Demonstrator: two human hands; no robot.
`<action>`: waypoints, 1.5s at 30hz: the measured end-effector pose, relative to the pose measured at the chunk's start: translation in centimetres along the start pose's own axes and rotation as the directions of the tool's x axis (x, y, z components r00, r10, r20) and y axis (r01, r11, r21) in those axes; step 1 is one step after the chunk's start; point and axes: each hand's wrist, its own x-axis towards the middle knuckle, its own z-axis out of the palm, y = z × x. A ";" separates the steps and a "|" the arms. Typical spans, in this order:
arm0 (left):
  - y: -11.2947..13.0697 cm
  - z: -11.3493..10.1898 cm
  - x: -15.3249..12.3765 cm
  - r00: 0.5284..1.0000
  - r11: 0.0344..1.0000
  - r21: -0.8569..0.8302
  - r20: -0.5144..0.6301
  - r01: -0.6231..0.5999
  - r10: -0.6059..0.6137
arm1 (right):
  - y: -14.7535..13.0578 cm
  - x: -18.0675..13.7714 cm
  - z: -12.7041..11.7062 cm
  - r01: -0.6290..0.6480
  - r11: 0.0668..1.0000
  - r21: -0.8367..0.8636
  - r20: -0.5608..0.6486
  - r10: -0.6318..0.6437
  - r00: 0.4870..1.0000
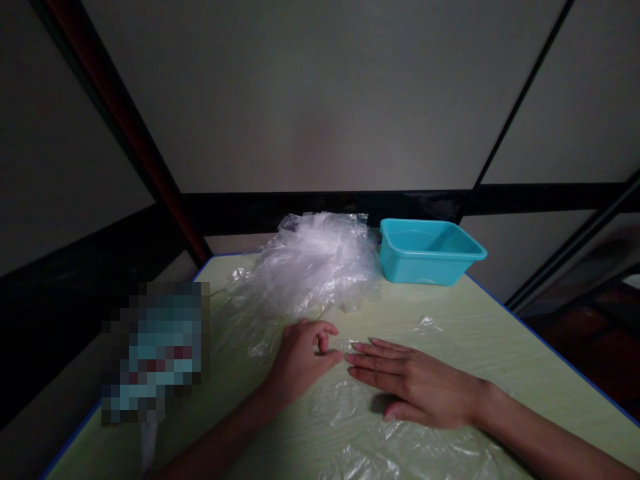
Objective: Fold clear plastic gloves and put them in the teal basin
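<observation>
A thin clear plastic bag (400, 460) lies spread on the table in front of me, with creases catching the light. My right hand (413, 383) rests flat on it, palm down, fingers stretched toward the left. Close to those fingertips is my left hand (307, 350), its fingers loosely curled and a gap showing between thumb and index finger. Nothing can be made out in the left hand. Beyond it is a large heap of crumpled clear plastic bags (320, 263).
A turquoise plastic basin (425, 267) stands at the back right, beside the heap. A small plastic scrap (427, 325) lies in front of it. On the left is a pixelated object (160, 347). The pale green table (530, 373) has blue edges and meets a panelled wall (325, 100).
</observation>
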 end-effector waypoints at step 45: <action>-0.2 0.7 -0.4 0.972 0.969 -0.247 -0.228 -0.007 -0.051 | -0.5 0.2 -1.0 -0.055 0.996 0.064 0.031 0.053 0.998</action>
